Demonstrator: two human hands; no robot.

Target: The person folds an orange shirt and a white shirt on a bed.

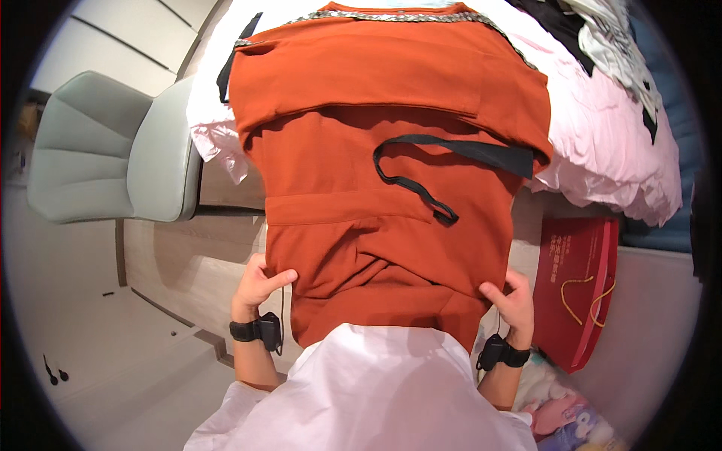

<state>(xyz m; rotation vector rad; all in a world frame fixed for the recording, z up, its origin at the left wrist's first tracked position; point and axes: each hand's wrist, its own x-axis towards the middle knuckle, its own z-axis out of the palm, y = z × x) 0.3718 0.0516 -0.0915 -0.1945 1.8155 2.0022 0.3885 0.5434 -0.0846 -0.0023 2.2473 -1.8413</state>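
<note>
A rust-orange dress (pixel 323 165) with a patterned trim along its neckline lies front up, its upper part on the bed and its lower part hanging toward me. Both sleeves are folded across the chest. A black fabric belt (pixel 481 152) rests on it in a loose curve. My left hand (pixel 263 282) pinches the dress's left edge, thumb on top and fingers underneath. On the opposite edge, my right hand (pixel 513 297) grips the cloth the same way. Between them the fabric is creased, and its lower end meets my white top.
A pale grey-green chair (pixel 162 154) stands at the left, beside the bed with its pink-and-white cover (pixel 602 150). Black and white clothes (pixel 609 37) lie at the bed's far right. A red paper bag (pixel 568 278) with yellow cord handles stands on the right.
</note>
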